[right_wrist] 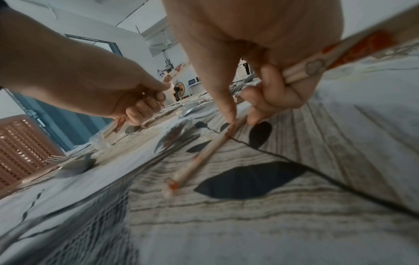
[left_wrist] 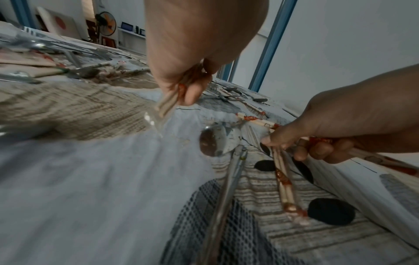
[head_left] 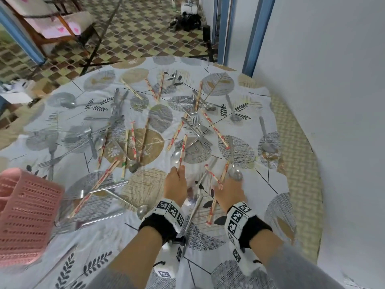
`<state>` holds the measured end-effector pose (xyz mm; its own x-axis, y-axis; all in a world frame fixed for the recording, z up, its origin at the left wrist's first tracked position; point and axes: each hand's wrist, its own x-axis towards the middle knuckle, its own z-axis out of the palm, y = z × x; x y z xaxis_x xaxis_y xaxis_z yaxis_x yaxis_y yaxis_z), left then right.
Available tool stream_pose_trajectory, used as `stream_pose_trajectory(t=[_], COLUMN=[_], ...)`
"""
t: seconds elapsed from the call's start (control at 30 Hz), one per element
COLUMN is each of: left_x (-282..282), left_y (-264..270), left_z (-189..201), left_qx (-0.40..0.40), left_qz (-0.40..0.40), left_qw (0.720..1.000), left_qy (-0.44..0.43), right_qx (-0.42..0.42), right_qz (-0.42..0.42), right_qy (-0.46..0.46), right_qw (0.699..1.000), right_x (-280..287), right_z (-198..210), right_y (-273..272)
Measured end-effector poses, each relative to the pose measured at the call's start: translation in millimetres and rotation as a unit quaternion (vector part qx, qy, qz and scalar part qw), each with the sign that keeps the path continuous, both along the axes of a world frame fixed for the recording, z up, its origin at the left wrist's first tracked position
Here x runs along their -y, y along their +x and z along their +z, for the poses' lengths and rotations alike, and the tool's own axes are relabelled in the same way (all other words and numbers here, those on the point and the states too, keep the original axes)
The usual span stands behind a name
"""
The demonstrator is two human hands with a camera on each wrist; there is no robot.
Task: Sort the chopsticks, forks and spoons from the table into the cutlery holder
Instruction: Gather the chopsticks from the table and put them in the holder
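Observation:
Chopstick pairs with red bands, forks and spoons lie scattered over the leaf-print tablecloth. My left hand grips one chopstick pair, which points away from me and shows in the left wrist view as chopsticks below the left hand. My right hand holds a second pair in its curled fingers. Thumb and forefinger of the right hand touch a third pair lying on the cloth. A spoon lies between the hands. The pink cutlery holder stands at the near left.
A white wall runs close along the table's right side, over a woven mat. Another spoon lies just beyond my right hand. A wooden chair stands on the tiled floor beyond the table.

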<state>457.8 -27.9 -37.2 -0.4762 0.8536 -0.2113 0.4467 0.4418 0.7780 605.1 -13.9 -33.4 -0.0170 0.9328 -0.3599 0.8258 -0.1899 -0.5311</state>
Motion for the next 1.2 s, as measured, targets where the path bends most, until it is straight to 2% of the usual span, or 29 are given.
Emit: stream_pose_trajectory(t=[0.2,0.3,0.43,0.57,0.7,0.83,0.97,1.2], left_x=[20,34,54,76,97,108,102,79], left_y=[-30,-48,-79,-126,-174,-216,-246,-260], left_z=[-1,11,21,14,10,13,10,-3], left_qx=[0.009,-0.025,-0.063,-0.075,-0.118,-0.160,-0.174,-0.140], left_qz=[0.037,0.058,0.070,0.109,0.114,0.095,0.032,-0.003], left_qw=[0.999,0.997,0.996,0.991,0.985,0.980,0.981,0.987], left_qy=[0.026,0.034,0.007,-0.017,-0.047,-0.069,-0.080,-0.084], right_qx=[-0.012,-0.060,-0.100,-0.144,-0.136,-0.144,-0.157,-0.175], right_qz=[-0.044,-0.079,0.008,0.041,0.081,0.081,0.072,0.047], right_qy=[-0.023,0.034,0.092,0.084,0.077,0.065,0.044,0.014], right_qw=[0.999,0.994,0.991,0.985,0.984,0.984,0.984,0.983], right_x=[-1,-1,2,10,25,44,60,75], right_z=[0,8,13,11,14,14,14,2], right_y=[-7,-13,-38,-72,-106,-133,-155,-180])
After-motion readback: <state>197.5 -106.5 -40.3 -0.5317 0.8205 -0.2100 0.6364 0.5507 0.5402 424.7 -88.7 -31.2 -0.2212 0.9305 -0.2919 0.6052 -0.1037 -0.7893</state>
